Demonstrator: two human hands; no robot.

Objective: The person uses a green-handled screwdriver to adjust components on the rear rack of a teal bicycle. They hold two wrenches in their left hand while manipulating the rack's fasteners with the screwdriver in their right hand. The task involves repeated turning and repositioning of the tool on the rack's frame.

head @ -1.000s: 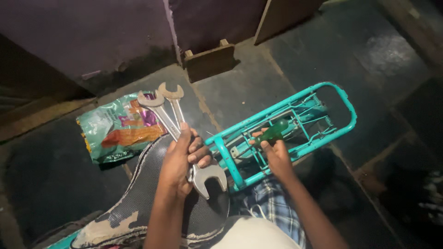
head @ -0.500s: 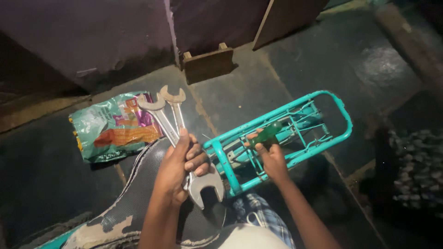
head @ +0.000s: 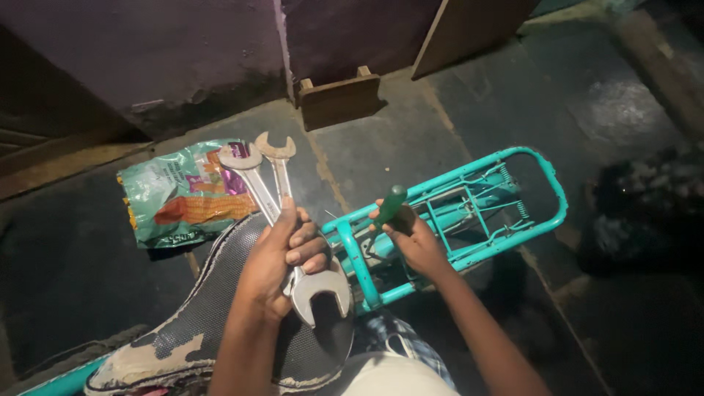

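Dim concrete floor (head: 411, 154), dark wall at the far side, wooden block (head: 339, 101) against its foot.

Obs. 1: right hand (head: 414, 238) grips a green-handled screwdriver (head: 390, 207), fingers clamped round the handle. Tool slants down and left, toward the near-left end of the teal carrier rack (head: 506, 202), where the rack meets its curved teal stay. Tip hidden behind the hand and frame; cannot tell whether it sits in a fastener.

Obs. 2: left hand (head: 282, 260) holds two open-ended spanners (head: 265, 176) together, fingers closed round both shafts. One pair of heads points far, over the floor; a large head shows below the hand, over the saddle. The spanners touch no part of the rack.

Obs. 3: worn black saddle (head: 213, 308) lies under the left hand, cover torn at its near-left edge. Crumpled green foil packet (head: 180, 194) on the floor, far-left of the saddle, just beside the spanner heads.

Judgement: work is at the rack's front mounting, screwdriver being applied, spanners kept ready. A next move would need the blade seated squarely in its fastener and one spanner singled out from the pair, which calls for the left hand to regrip.
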